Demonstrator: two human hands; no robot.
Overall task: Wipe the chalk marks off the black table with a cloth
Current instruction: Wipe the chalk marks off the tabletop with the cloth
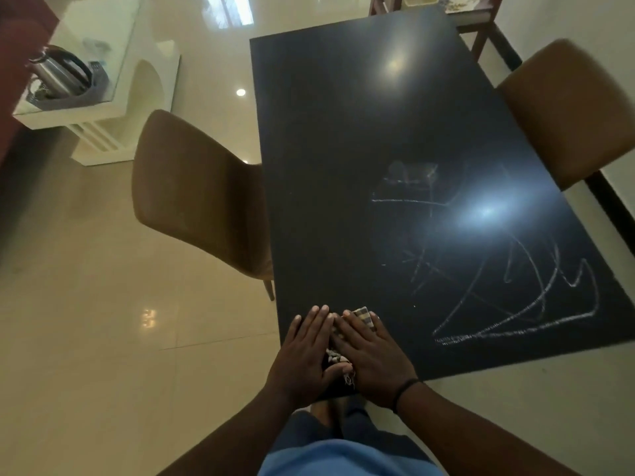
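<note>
Checked cloth [363,316] lying on near left corner of black table [343,149], mostly hidden under both hands. Left hand [305,355] pressing flat, fingers straight and together, thumb reaching toward frayed cloth edge. Right hand [372,359] pressing flat beside it, fingers straight, slightly spread over cloth. Chalk marks [508,304] showing white across near right part of table, well apart from cloth. Brown chairs standing at left [199,197] and far right [570,111].
</note>
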